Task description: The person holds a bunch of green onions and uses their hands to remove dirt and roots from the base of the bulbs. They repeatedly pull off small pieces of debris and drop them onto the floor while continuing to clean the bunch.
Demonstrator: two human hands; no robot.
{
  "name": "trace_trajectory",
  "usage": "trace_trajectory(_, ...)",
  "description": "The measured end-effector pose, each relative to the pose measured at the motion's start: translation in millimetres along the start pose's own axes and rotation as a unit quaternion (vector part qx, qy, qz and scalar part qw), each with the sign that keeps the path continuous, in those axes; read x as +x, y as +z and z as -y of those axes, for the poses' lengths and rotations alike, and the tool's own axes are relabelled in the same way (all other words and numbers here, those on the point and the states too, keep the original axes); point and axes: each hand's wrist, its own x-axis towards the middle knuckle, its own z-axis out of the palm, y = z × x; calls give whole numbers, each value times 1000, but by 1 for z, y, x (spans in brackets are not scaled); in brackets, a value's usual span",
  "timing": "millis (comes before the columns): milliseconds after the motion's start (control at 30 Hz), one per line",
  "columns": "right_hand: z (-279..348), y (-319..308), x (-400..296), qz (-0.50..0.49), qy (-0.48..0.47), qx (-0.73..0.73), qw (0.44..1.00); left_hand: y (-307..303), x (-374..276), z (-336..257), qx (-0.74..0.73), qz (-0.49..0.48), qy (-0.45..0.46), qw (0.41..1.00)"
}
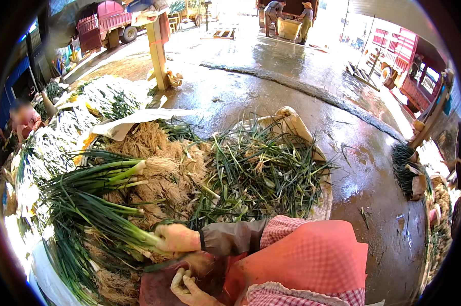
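Note:
My right hand (178,238), its forearm in a grey sleeve cover, grips a bunch of green onions (127,225) by the pale stems. Their dark leaves reach left, and blurred roots (199,263) show to the right of the fist. Just below is my left hand (190,287), fingers curled in close to those roots; whether it pinches anything is hidden. Beyond my right hand lies a heap of green onions (104,176) with tan roots (169,164). More rooty onions (115,283) lie at the lower left, beside my red apron (299,256).
A pile of loose leaf trimmings (265,172) lies on a pale sheet (291,118). A wooden post (157,53) rises behind the heap. Another person (23,118) sits at the left. The concrete floor (230,91) looks wet. Two people stand by a large tub (289,29) far back.

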Motion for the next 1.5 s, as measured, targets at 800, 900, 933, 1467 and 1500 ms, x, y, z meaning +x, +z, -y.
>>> trace_trajectory(800, 19, 55, -31, 243, -130, 149, 950, -20, 0, -3, -310, -66, -189, 929)
trace_trajectory(900, 43, 1, -60, 265, 29, 310, 913, -44, 2, 49, -212, 23, -86, 973)
trace_trajectory(933, 29, -25, -59, 139, -91, 156, 974, -36, -1, 35, -225, 38, -106, 968)
trace_trajectory(1467, 75, -10, -66, 214, -52, 275, 936, -14, -3, 12, -219, 75, -126, 965)
trace_trajectory(1500, 88, -23, -67, 221, -66, 276, 933, -15, -2, 10, -217, 78, -124, 965)
